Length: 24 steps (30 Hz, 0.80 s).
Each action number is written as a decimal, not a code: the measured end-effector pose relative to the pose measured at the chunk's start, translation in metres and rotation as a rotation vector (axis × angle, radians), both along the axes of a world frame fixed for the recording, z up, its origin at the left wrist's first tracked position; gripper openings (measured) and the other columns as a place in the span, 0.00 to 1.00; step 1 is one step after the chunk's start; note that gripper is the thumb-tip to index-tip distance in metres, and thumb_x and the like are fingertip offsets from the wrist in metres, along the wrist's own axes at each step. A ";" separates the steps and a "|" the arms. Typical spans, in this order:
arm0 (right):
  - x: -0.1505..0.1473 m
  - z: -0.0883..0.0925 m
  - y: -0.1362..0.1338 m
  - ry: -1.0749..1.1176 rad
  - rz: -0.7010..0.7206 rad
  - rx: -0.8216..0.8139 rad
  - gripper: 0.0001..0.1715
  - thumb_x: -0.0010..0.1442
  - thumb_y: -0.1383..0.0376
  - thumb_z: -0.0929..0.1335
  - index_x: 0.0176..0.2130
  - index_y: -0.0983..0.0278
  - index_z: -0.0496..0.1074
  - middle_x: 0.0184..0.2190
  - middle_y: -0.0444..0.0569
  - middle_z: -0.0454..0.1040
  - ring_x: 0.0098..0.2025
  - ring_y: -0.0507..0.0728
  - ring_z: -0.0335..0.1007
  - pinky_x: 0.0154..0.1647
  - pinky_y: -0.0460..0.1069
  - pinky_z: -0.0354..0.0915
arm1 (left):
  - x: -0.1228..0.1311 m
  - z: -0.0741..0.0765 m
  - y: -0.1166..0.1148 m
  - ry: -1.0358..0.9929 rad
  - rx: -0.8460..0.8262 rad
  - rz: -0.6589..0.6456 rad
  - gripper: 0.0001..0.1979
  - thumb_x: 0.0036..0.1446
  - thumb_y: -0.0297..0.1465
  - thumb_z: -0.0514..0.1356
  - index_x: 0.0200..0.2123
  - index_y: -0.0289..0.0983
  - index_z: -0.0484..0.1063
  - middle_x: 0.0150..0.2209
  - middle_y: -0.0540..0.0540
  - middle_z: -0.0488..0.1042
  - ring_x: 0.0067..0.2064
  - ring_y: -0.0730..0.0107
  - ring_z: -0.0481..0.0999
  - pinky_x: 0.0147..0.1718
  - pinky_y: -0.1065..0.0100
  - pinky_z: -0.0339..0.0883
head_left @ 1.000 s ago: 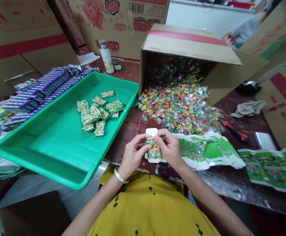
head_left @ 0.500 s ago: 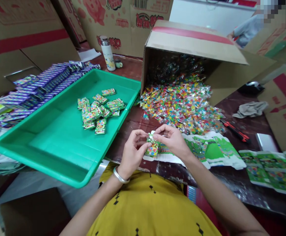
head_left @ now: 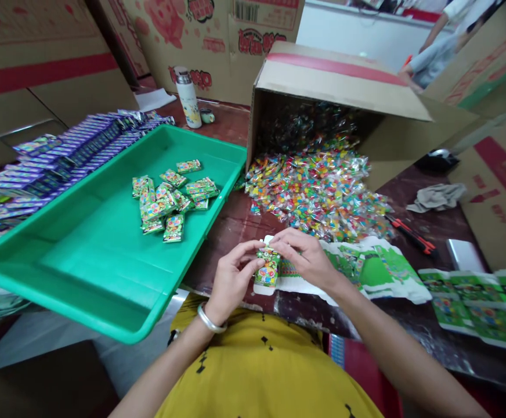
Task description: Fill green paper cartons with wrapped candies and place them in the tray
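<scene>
Grip of the left hand (head_left: 234,278) holds a small box (head_left: 267,274) over the worktop (head_left: 235,223); right hand (head_left: 307,258) touches its top end, whether pinching I cannot tell. Step seems closing this end; next move probably calls for careful tucking.

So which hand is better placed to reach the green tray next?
Probably the left hand: it is nearer the green tray, while the right hand is farther off, across the small box.
</scene>
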State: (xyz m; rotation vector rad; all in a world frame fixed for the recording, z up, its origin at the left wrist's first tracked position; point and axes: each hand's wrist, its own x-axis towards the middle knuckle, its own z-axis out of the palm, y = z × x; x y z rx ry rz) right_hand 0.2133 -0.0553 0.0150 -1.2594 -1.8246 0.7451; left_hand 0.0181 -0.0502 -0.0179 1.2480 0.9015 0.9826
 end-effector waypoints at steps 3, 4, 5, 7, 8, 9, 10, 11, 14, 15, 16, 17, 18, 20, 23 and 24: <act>0.029 -0.006 0.026 -0.288 -0.196 -0.049 0.11 0.66 0.62 0.64 0.43 0.61 0.75 0.38 0.48 0.77 0.38 0.56 0.74 0.40 0.50 0.67 | 0.001 -0.005 0.007 -0.050 -0.044 0.074 0.10 0.54 0.30 0.67 0.38 0.36 0.71 0.37 0.48 0.74 0.37 0.72 0.76 0.37 0.72 0.72; 0.038 -0.009 0.037 -0.463 -0.284 -0.049 0.10 0.65 0.64 0.65 0.44 0.62 0.74 0.41 0.50 0.77 0.38 0.57 0.74 0.40 0.50 0.67 | 0.002 -0.007 0.010 -0.052 -0.058 0.100 0.11 0.52 0.31 0.68 0.35 0.35 0.69 0.35 0.49 0.73 0.36 0.73 0.75 0.35 0.73 0.71; 0.047 -0.012 0.047 -0.660 -0.314 -0.058 0.11 0.64 0.67 0.65 0.46 0.61 0.74 0.45 0.52 0.76 0.41 0.58 0.74 0.40 0.51 0.66 | 0.002 -0.008 0.011 -0.047 -0.075 0.122 0.12 0.51 0.31 0.68 0.33 0.35 0.67 0.33 0.50 0.72 0.35 0.74 0.74 0.32 0.75 0.71; 0.061 -0.019 0.064 -0.888 -0.261 -0.080 0.15 0.60 0.72 0.66 0.46 0.60 0.75 0.49 0.53 0.74 0.45 0.60 0.73 0.41 0.51 0.65 | 0.001 -0.010 0.012 -0.052 -0.131 0.145 0.15 0.50 0.32 0.69 0.33 0.36 0.65 0.31 0.51 0.70 0.31 0.75 0.72 0.25 0.77 0.69; 0.065 -0.021 0.070 -0.937 -0.231 -0.087 0.17 0.59 0.74 0.67 0.46 0.60 0.75 0.49 0.53 0.74 0.46 0.61 0.73 0.41 0.51 0.64 | 0.001 -0.010 0.012 -0.073 -0.173 0.148 0.15 0.50 0.33 0.68 0.35 0.36 0.64 0.32 0.52 0.69 0.30 0.76 0.72 0.22 0.77 0.68; 0.068 -0.023 0.075 -0.947 -0.215 -0.088 0.17 0.58 0.74 0.67 0.45 0.60 0.76 0.49 0.54 0.73 0.45 0.61 0.73 0.41 0.51 0.64 | 0.000 -0.010 0.012 -0.103 -0.222 0.147 0.17 0.51 0.34 0.68 0.38 0.37 0.64 0.33 0.52 0.70 0.28 0.76 0.72 0.20 0.76 0.68; 0.071 -0.024 0.078 -0.941 -0.218 -0.084 0.17 0.58 0.74 0.67 0.45 0.61 0.76 0.48 0.55 0.74 0.43 0.61 0.73 0.40 0.51 0.63 | -0.001 -0.009 0.011 -0.134 -0.272 0.140 0.19 0.51 0.34 0.68 0.42 0.37 0.64 0.35 0.51 0.70 0.28 0.75 0.73 0.21 0.75 0.70; 0.074 -0.024 0.080 -0.940 -0.226 -0.080 0.15 0.58 0.73 0.67 0.45 0.61 0.75 0.47 0.56 0.74 0.41 0.61 0.74 0.39 0.52 0.63 | -0.002 -0.008 0.011 -0.161 -0.319 0.125 0.22 0.51 0.33 0.68 0.46 0.38 0.63 0.37 0.50 0.71 0.28 0.74 0.75 0.23 0.72 0.73; 0.080 -0.017 0.080 -0.926 -0.266 -0.054 0.09 0.62 0.69 0.67 0.42 0.63 0.75 0.42 0.55 0.75 0.37 0.60 0.73 0.36 0.51 0.62 | -0.003 -0.008 0.011 -0.200 -0.412 0.037 0.27 0.51 0.32 0.67 0.53 0.38 0.64 0.42 0.47 0.73 0.32 0.71 0.79 0.34 0.64 0.77; 0.080 -0.012 0.078 -0.873 -0.303 -0.026 0.07 0.63 0.67 0.66 0.40 0.63 0.75 0.40 0.53 0.76 0.36 0.58 0.73 0.35 0.51 0.62 | -0.003 -0.009 0.011 -0.198 -0.419 0.004 0.26 0.52 0.32 0.67 0.53 0.38 0.65 0.44 0.45 0.73 0.33 0.70 0.79 0.36 0.63 0.77; 0.079 -0.007 0.074 -0.771 -0.353 0.009 0.06 0.64 0.65 0.66 0.38 0.63 0.74 0.38 0.52 0.76 0.34 0.57 0.72 0.33 0.50 0.62 | -0.002 -0.010 0.011 -0.186 -0.410 -0.023 0.23 0.53 0.32 0.66 0.52 0.37 0.67 0.44 0.45 0.74 0.35 0.69 0.79 0.37 0.63 0.77; 0.076 0.000 0.070 -0.616 -0.406 0.039 0.07 0.64 0.63 0.67 0.36 0.63 0.73 0.35 0.50 0.76 0.30 0.55 0.71 0.31 0.50 0.62 | 0.000 -0.012 0.011 -0.159 -0.387 -0.042 0.21 0.53 0.33 0.66 0.50 0.36 0.69 0.44 0.45 0.75 0.36 0.69 0.79 0.37 0.64 0.76; 0.070 0.006 0.064 -0.420 -0.449 0.064 0.08 0.63 0.61 0.68 0.35 0.62 0.72 0.30 0.48 0.75 0.26 0.54 0.69 0.28 0.49 0.61 | 0.002 -0.015 0.011 -0.122 -0.351 -0.056 0.18 0.53 0.33 0.66 0.47 0.35 0.70 0.43 0.45 0.75 0.38 0.68 0.78 0.37 0.66 0.75; 0.051 0.018 0.051 -0.024 -0.459 0.057 0.11 0.61 0.58 0.69 0.33 0.61 0.69 0.23 0.43 0.72 0.20 0.51 0.65 0.21 0.48 0.59 | 0.006 -0.019 0.011 -0.046 -0.261 -0.076 0.14 0.54 0.34 0.65 0.43 0.34 0.72 0.40 0.46 0.76 0.38 0.68 0.76 0.36 0.68 0.74; 0.018 0.029 0.033 0.237 -0.396 0.034 0.11 0.60 0.57 0.70 0.31 0.61 0.69 0.21 0.43 0.72 0.21 0.52 0.69 0.22 0.48 0.63 | 0.010 -0.021 0.008 -0.016 -0.170 -0.114 0.13 0.55 0.33 0.65 0.42 0.35 0.71 0.41 0.44 0.76 0.41 0.66 0.76 0.39 0.67 0.72; 0.008 0.029 0.028 0.264 -0.389 0.031 0.11 0.60 0.58 0.71 0.31 0.61 0.69 0.21 0.43 0.72 0.22 0.53 0.70 0.23 0.49 0.65 | 0.010 -0.021 0.007 -0.029 -0.158 -0.123 0.13 0.56 0.33 0.64 0.43 0.35 0.71 0.43 0.43 0.76 0.42 0.66 0.76 0.40 0.66 0.72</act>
